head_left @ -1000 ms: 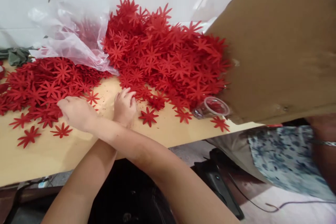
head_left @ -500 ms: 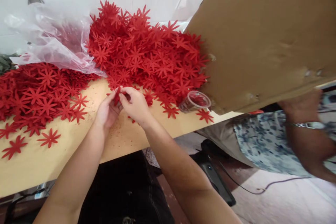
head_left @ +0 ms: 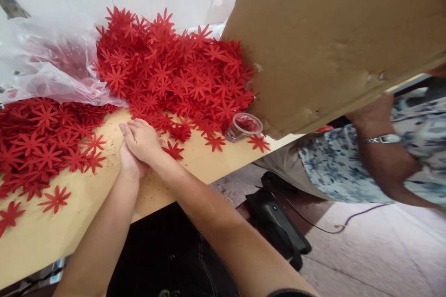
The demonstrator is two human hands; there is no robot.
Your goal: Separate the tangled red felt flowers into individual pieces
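My right hand (head_left: 145, 140) lies over my left hand (head_left: 129, 163), palm to palm, with the fingers closed together. Whatever may be between the palms is hidden. Both hands are above the wooden table (head_left: 195, 167), in front of a tall heap of red flower-shaped cutouts (head_left: 167, 67) with narrow petals. A loose red cutout (head_left: 173, 150) lies just right of my right hand. To the left spreads a lower pile of the same red cutouts (head_left: 38, 134).
A clear plastic cup (head_left: 240, 129) stands near the table's front edge. A large brown cardboard sheet or box (head_left: 324, 41) borders the heap on the right. Crumpled clear plastic (head_left: 52, 67) covers part of the left pile. Another person's arm (head_left: 378, 148) with a wristwatch is at right.
My fingers were holding a red flower cutout between them; now my palms are pressed together and that cutout is out of sight. The whole view has shifted, moving the scene leftward.
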